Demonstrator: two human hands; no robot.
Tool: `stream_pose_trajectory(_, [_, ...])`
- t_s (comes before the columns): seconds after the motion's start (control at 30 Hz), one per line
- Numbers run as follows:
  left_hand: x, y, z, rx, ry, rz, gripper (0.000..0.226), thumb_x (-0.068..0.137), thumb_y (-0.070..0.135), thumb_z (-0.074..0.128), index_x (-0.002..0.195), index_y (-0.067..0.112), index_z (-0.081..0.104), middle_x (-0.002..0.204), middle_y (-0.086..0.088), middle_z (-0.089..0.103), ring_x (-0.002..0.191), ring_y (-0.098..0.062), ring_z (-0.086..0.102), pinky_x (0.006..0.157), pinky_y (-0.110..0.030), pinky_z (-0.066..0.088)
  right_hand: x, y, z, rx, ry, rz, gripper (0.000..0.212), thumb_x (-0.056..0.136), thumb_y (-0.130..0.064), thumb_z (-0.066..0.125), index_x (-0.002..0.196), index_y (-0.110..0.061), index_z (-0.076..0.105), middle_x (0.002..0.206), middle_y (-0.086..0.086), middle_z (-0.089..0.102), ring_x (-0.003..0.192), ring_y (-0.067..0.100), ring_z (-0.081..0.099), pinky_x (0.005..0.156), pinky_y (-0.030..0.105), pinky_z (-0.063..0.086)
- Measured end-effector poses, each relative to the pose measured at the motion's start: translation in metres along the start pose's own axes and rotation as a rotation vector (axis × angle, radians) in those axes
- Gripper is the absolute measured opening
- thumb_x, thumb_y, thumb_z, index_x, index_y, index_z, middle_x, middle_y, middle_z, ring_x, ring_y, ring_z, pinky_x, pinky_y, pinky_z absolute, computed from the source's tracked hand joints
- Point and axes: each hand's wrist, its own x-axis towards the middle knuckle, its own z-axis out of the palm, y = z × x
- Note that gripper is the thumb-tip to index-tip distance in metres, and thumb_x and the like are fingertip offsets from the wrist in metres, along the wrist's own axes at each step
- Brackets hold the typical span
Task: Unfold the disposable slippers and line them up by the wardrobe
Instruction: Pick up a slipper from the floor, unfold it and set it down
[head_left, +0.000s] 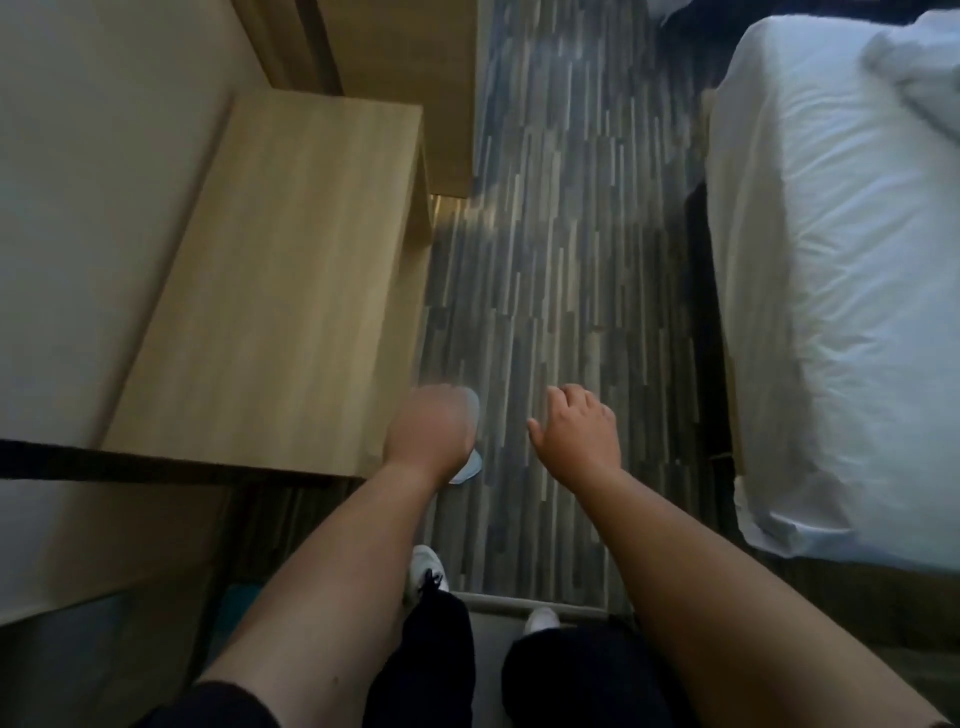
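My left hand (428, 431) is blurred and closed around a pale white disposable slipper (466, 467), which sticks out beyond the fingers and below the wrist. Most of the slipper is hidden by the hand. It hovers over the striped grey carpet beside the corner of a light wooden unit (291, 291). My right hand (579, 434) is to the right at the same height, holding nothing, its fingers loosely curled and apart. Taller wooden furniture (405, 78), possibly the wardrobe, stands further back on the left.
A bed with white sheets (831, 291) runs along the right side. Striped carpet (561, 260) forms a lane between bed and furniture. My feet in white shoes (428, 569) and dark trousers are at the bottom.
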Motion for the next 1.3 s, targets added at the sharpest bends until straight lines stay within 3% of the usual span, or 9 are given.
stream_pose_trajectory(0.23, [0.079,-0.014,0.107,-0.138,-0.114,-0.172,0.040,0.087,0.037,0.043,0.117,0.011,0.050,0.118,-0.010,0.058,0.106,-0.029,0.052,0.090,-0.038,0.040,0.093,0.015,0.091,0.013,-0.119,-0.072,0.049,0.092,-0.048,0.045,0.127,-0.014,0.047,0.127,0.009,0.054,0.118,0.028,0.049,0.095,0.042,0.042])
stream_pose_trajectory(0.53, [0.191,-0.067,0.352,-0.360,-0.296,-0.490,0.041,0.087,0.031,0.046,0.118,0.005,0.050,0.125,-0.021,0.052,0.113,-0.039,0.050,0.090,-0.043,0.043,0.213,0.029,0.345,0.106,-0.438,-0.165,0.051,0.093,-0.043,0.046,0.130,-0.009,0.044,0.129,0.016,0.049,0.116,0.036,0.048,0.093,0.048,0.043])
stream_pose_trajectory(0.7, [0.237,-0.092,0.449,-0.493,-0.300,-0.655,0.044,0.089,0.030,0.046,0.125,0.005,0.048,0.131,-0.022,0.050,0.115,-0.041,0.052,0.092,-0.044,0.044,0.255,0.013,0.453,0.319,-0.527,0.049,0.054,0.094,-0.040,0.048,0.134,-0.004,0.042,0.136,0.020,0.045,0.121,0.037,0.047,0.096,0.043,0.040])
stream_pose_trajectory(0.83, [0.251,-0.094,0.491,-0.569,-0.300,-0.735,0.041,0.090,0.026,0.047,0.124,0.003,0.049,0.131,-0.022,0.052,0.117,-0.040,0.051,0.091,-0.042,0.044,0.273,-0.001,0.498,0.483,-0.536,0.237,0.056,0.092,-0.038,0.051,0.134,-0.003,0.041,0.137,0.020,0.047,0.121,0.037,0.049,0.095,0.040,0.041])
stream_pose_trajectory(0.97, [0.254,-0.092,0.516,-0.628,-0.300,-0.808,0.032,0.091,0.027,0.046,0.114,0.005,0.052,0.119,-0.020,0.058,0.105,-0.040,0.056,0.086,-0.044,0.049,0.279,-0.002,0.528,0.568,-0.546,0.406,0.054,0.093,-0.035,0.051,0.133,0.000,0.041,0.133,0.021,0.051,0.119,0.037,0.051,0.093,0.039,0.043])
stream_pose_trajectory(1.07, [0.258,-0.095,0.528,-0.674,-0.285,-0.847,0.029,0.092,0.026,0.046,0.111,0.005,0.053,0.117,-0.020,0.059,0.103,-0.040,0.056,0.085,-0.044,0.049,0.281,-0.001,0.540,0.620,-0.542,0.478,0.053,0.094,-0.033,0.052,0.133,0.001,0.042,0.131,0.021,0.054,0.117,0.037,0.052,0.090,0.038,0.043])
stream_pose_trajectory(1.17, [0.262,-0.100,0.534,-0.729,-0.260,-0.865,0.025,0.092,0.024,0.045,0.108,0.007,0.054,0.114,-0.018,0.061,0.099,-0.038,0.057,0.074,-0.036,0.043,0.283,-0.001,0.547,0.677,-0.536,0.512,0.049,0.093,-0.031,0.055,0.130,-0.001,0.046,0.125,0.018,0.058,0.114,0.035,0.055,0.084,0.032,0.040])
stream_pose_trajectory(1.3, [0.259,-0.101,0.521,-0.772,-0.280,-0.850,0.016,0.093,0.024,0.044,0.084,0.014,0.052,0.102,-0.014,0.064,0.082,-0.030,0.052,0.069,-0.031,0.036,0.284,-0.001,0.531,0.747,-0.529,0.505,0.014,0.090,-0.023,0.056,0.092,-0.009,0.059,0.086,0.013,0.062,0.088,0.034,0.063,0.080,0.041,0.052])
